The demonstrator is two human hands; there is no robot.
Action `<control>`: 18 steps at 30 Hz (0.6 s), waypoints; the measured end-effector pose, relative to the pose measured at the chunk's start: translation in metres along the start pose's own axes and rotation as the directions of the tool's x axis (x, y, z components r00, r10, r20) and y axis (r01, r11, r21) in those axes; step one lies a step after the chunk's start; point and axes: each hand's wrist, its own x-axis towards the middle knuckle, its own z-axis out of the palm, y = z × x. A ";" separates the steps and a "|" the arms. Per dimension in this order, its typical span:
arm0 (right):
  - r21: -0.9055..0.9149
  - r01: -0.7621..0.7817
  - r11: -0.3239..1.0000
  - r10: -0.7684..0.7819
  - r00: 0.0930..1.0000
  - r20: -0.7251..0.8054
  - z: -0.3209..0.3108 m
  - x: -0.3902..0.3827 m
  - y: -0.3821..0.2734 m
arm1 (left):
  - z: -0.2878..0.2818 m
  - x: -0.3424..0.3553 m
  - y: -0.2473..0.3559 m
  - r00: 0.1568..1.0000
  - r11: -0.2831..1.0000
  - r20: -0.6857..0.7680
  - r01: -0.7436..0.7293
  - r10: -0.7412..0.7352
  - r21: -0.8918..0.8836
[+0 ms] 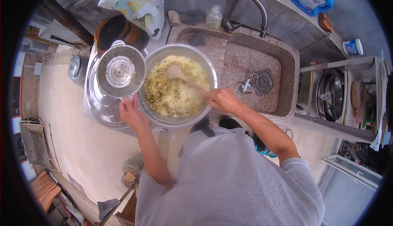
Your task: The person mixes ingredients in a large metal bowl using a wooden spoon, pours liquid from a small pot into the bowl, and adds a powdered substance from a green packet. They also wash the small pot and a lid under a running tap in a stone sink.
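Note:
My left hand (134, 114) grips the near handle of a small two-handled metal pot (105, 80), held beside the left rim of a large metal basin (213, 72). Bits of residue cling to the pot's inside. A crumbly yellow-green mixture (161, 93) with paler, whitish parts fills much of the basin. In my right hand (224, 100), at the basin's right rim, is the handle of a wooden spoon (177, 73). The spoon's bowl rests in the mixture.
A stone sink (254, 54) with a dark faucet (262, 11) adjoins the basin's right. Behind stand a soap bottle (214, 18) and a plastic bag (137, 5). Under the pot lies a shiny round metal lid or tray (100, 109). Pans (330, 97) sit on the right-hand shelf.

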 end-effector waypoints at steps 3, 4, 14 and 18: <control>-0.072 -0.099 0.993 0.107 0.986 0.126 0.033 0.026 -0.011 | 0.029 -0.014 -0.005 0.995 1.000 0.098 0.017 -0.018 0.010; -0.101 -0.128 0.987 0.147 0.967 0.210 0.037 0.023 -0.012 | 0.039 -0.019 -0.006 0.994 1.000 0.110 0.009 -0.011 0.014; 0.329 -0.386 0.862 0.478 0.835 -0.273 -0.014 -0.127 0.093 | 0.165 -0.120 -0.084 0.873 0.971 0.437 0.240 -0.218 0.005; 0.659 -0.637 0.399 0.857 0.514 -0.021 -0.010 -0.220 0.212 | 0.207 -0.183 -0.110 0.812 0.922 0.445 0.376 -0.377 0.094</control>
